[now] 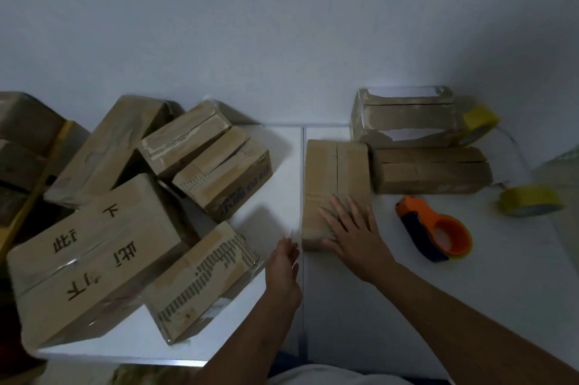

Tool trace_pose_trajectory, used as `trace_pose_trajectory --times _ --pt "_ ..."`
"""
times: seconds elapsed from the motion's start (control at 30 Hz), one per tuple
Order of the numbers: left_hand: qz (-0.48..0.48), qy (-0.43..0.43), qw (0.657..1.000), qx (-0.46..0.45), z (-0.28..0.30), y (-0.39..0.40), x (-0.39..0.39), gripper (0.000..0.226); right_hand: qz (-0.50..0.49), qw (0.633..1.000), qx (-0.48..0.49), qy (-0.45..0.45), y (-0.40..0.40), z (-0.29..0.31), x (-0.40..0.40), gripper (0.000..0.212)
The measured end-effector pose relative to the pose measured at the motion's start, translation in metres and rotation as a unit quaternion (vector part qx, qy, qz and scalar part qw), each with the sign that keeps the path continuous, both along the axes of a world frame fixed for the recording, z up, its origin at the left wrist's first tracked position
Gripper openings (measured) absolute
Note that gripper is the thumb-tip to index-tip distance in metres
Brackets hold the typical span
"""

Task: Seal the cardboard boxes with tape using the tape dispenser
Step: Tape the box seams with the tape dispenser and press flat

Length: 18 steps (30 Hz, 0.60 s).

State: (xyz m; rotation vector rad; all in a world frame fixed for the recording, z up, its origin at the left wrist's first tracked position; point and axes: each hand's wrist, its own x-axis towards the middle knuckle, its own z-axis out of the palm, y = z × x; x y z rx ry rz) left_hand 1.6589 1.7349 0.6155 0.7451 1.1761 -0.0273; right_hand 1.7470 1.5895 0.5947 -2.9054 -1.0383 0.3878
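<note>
Head view: right hand [351,234] flat on the near end of the small box [336,184], fingers straight and spread. Left hand [286,262] just left of that box, fingers relaxed, holding nothing. Tape dispenser [435,229] lies on the white table [391,306], right of the box, untouched.
</note>
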Motion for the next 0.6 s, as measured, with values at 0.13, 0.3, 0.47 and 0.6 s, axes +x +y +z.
trace_pose_trajectory --times 0.13,0.3,0.47,0.6 --pt "0.028 -0.004 0.999 0.024 -0.003 0.005 -0.002 0.018 -0.001 1.0 -0.002 -0.004 -0.001 -0.001 0.0 0.071" --pt "0.035 -0.019 0.999 0.018 -0.006 0.005 0.002 0.006 -0.004 1.0 0.0 -0.027 0.0 -0.001 -0.002 0.072" --pt "0.018 -0.005 1.0 -0.004 -0.013 0.005 0.005 0.017 -0.008 0.999 0.001 -0.045 0.0 -0.003 -0.005 0.071" --pt "0.045 -0.006 0.998 0.032 -0.017 0.005 0.004 0.01 -0.005 0.999 -0.004 -0.043 -0.001 -0.001 -0.004 0.07"
